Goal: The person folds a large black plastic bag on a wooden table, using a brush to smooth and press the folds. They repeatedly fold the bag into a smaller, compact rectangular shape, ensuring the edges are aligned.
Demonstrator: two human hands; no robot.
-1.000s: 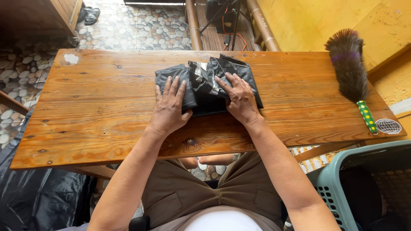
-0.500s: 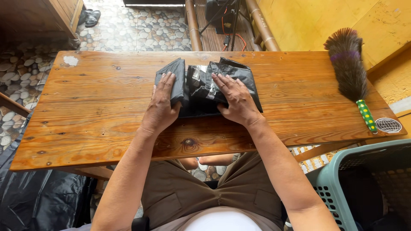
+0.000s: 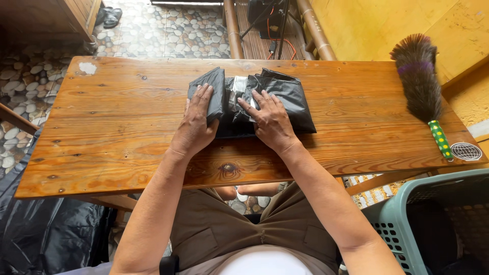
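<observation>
A folded black garment with a grey patch in its middle lies on the wooden table, a little beyond the table's centre. My left hand grips the garment's left flap, which stands lifted and curled over toward the middle. My right hand lies flat on the right half with its fingers spread, pressing the cloth down. Both forearms reach in from the near edge of the table.
A brown feather duster with a green patterned handle lies at the table's right end, beside a round sticker. A teal plastic basket stands at the lower right. Black plastic sheeting lies on the floor at the lower left.
My left hand has gone from lying flat on the garment to lifting its left flap and folding it inward. My right hand has stayed pressed on the right half.
</observation>
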